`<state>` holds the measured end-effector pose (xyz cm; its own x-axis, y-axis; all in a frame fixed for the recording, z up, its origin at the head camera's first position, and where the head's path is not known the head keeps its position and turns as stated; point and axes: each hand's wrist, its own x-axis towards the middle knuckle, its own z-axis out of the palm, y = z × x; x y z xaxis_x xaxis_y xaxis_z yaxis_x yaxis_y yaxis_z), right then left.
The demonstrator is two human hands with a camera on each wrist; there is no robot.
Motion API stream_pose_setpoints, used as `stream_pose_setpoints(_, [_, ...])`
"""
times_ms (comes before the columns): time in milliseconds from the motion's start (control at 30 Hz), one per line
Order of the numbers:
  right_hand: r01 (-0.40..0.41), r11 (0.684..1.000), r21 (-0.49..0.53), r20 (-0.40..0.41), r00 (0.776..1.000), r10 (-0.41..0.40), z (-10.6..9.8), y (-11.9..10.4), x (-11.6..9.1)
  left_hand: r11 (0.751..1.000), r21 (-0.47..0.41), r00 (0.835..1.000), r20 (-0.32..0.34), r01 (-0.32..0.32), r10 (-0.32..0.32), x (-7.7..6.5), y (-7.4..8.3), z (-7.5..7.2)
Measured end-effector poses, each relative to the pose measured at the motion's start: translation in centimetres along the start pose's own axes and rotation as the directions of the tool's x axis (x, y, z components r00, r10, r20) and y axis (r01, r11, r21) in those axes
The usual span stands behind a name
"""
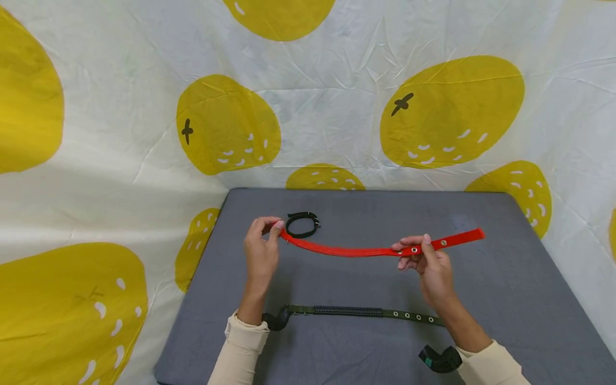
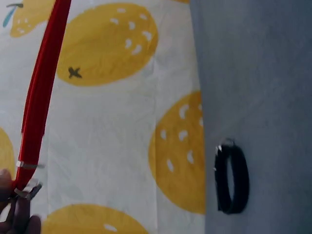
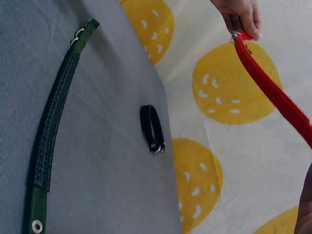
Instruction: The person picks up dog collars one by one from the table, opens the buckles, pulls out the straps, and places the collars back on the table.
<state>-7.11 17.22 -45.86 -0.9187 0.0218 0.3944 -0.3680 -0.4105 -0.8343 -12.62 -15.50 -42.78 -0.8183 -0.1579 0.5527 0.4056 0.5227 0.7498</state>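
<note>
My left grip [image 1: 261, 248] pinches the red strap [image 1: 337, 251] at its metal-fitted end; my right grip [image 1: 437, 270] pinches it among the eyelets, probably to spread it out above the desk [image 1: 337, 278]. Just past my left grip lies a coiled black collar [image 2: 240, 178]; nearer me than both grips, a green strap [image 1: 348, 311] lies stretched out.

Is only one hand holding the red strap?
No, the left hand pinches one end of the red strap, and the right hand grips it nearer the other end.
</note>
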Motion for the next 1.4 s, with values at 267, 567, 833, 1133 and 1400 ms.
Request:
stream_pose_setpoints(267, [-0.136,0.86,-0.492,-0.187,0.981,0.048,-1.3,-0.5,-0.2,0.948,0.229,0.922,0.268,0.222,-0.28,-0.4,-2.1,-1.3])
stream_pose_setpoints(567, [-0.343,0.632,-0.695,-0.249,0.939,0.237,-6.0,1.9,-1.5,0.887,0.335,0.74,0.496,0.32,-0.454,-1.7,-5.4,-1.5])
stream_pose_setpoints(833, [-0.352,0.53,-0.771,-0.141,0.907,0.397,-10.4,2.8,-2.3,0.858,0.423,0.655,0.566,0.291,-0.501,-2.8,-9.8,-0.2])
stream_pose_setpoints(1133, [-0.404,0.47,-0.785,-0.18,0.874,0.451,-13.3,1.3,-2.4,0.87,0.302,0.51,0.715,0.39,-0.477,-4.7,-11.1,1.6])
stream_pose_setpoints(1400, [-0.438,0.407,-0.802,-0.198,0.836,0.512,-15.3,0.6,-2.3,0.878,0.284,0.494,0.74,0.386,-0.457,-5.9,-11.0,2.9])
